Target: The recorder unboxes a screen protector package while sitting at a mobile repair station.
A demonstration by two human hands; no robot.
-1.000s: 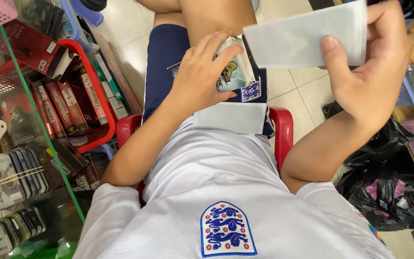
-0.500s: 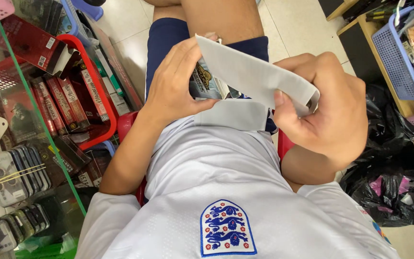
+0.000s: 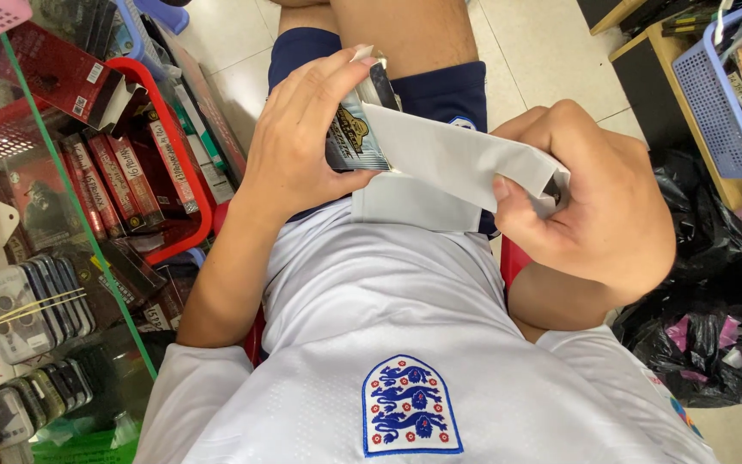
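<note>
My left hand [image 3: 307, 142] grips a small shiny foil packet [image 3: 355, 129] with dark and gold print, held upright over my lap. My right hand [image 3: 590, 193] pinches the open end of a flat grey mailing bag [image 3: 453, 159]. The bag's other end lies against the foil packet, right beside my left fingers. Both hands hover above my white shirt and dark blue shorts as I sit on a red stool [image 3: 513, 258]. Whether the packet is partly inside the bag is hidden by my fingers.
A red wire basket [image 3: 184, 155] full of slim red boxes stands at my left, behind a glass pane's green edge [image 3: 70, 206]. Phone cases [image 3: 32, 301] lie lower left. A blue basket [image 3: 719, 94] rests on a wooden shelf at right, black plastic bags [image 3: 706, 344] below it.
My right hand has come down from the upper right with the grey bag, bringing it against the foil packet. My left hand stays on the packet.
</note>
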